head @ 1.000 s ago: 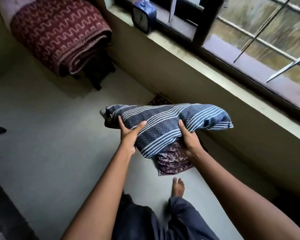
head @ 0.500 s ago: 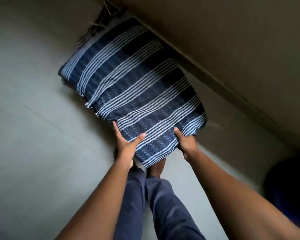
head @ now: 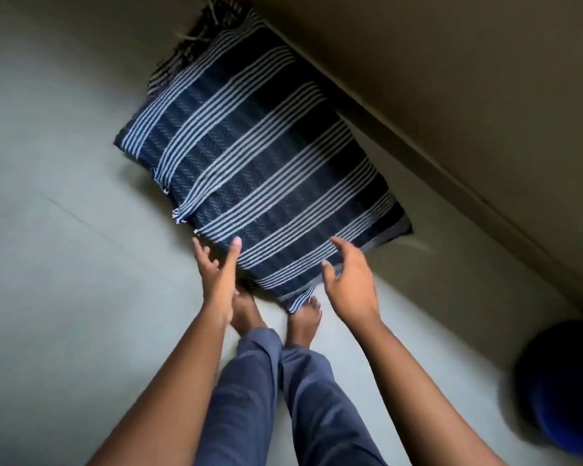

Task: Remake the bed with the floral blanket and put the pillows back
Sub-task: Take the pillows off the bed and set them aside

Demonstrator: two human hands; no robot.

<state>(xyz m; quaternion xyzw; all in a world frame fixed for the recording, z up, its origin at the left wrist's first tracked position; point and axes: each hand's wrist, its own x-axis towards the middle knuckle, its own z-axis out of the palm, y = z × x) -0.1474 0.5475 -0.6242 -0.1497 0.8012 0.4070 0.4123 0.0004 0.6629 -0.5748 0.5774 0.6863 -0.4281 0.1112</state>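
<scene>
A dark blue pillow with white stripes [head: 260, 163] lies flat on the floor against the base of the wall. It rests on another dark patterned piece [head: 199, 31] whose fringed edge shows at its far end. My left hand [head: 216, 267] hovers at the pillow's near left corner, fingers spread, thumb tip by the fabric. At the near right edge my right hand [head: 350, 280] is open with fingers relaxed, just off the pillow. Neither hand holds anything.
The pale floor [head: 64, 264] spreads out to the left. A beige wall [head: 451, 79] runs diagonally along the right. A blurred dark blue round object [head: 562, 388] sits at the lower right. My bare feet [head: 273, 314] stand at the pillow's near edge.
The striped pillow went from held in the air down onto the floor by the wall. Both hands have let go of it and drawn slightly back.
</scene>
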